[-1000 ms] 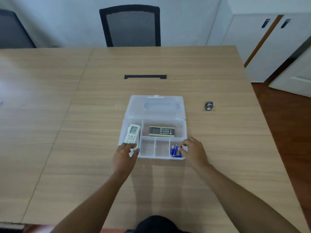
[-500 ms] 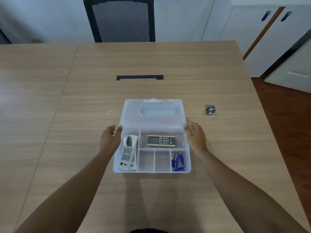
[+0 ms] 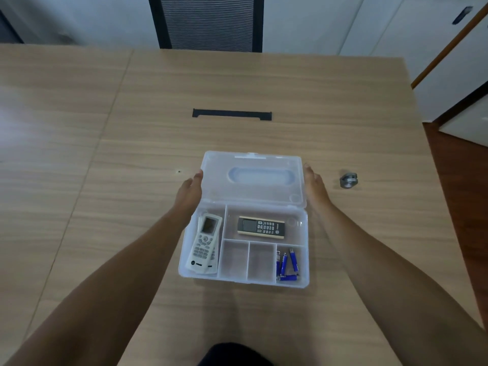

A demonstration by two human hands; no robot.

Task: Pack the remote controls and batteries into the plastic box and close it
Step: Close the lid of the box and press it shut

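Packing looks done: white remote (image 3: 204,244), dark remote (image 3: 261,227) and batteries (image 3: 287,264) sit in the box (image 3: 305,282) between both wrists. Lid (image 3: 252,178) lies open. Left hand (image 3: 188,194) and right hand (image 3: 315,187), fingers extended, flank its side edges, gripping nothing visible; closing remains.

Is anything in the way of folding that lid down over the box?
Nothing visible. The lid lies open flat behind the box, left hand and right hand at its side edges. Remotes and batteries sit inside the compartments.

Wood table (image 3: 264,80) w/ black cable slot (image 3: 231,114) at center; small metal nut (image 3: 348,179) mid-right; mesh chair (image 3: 208,22) at top; white cabinets (image 3: 422,35) upper right.
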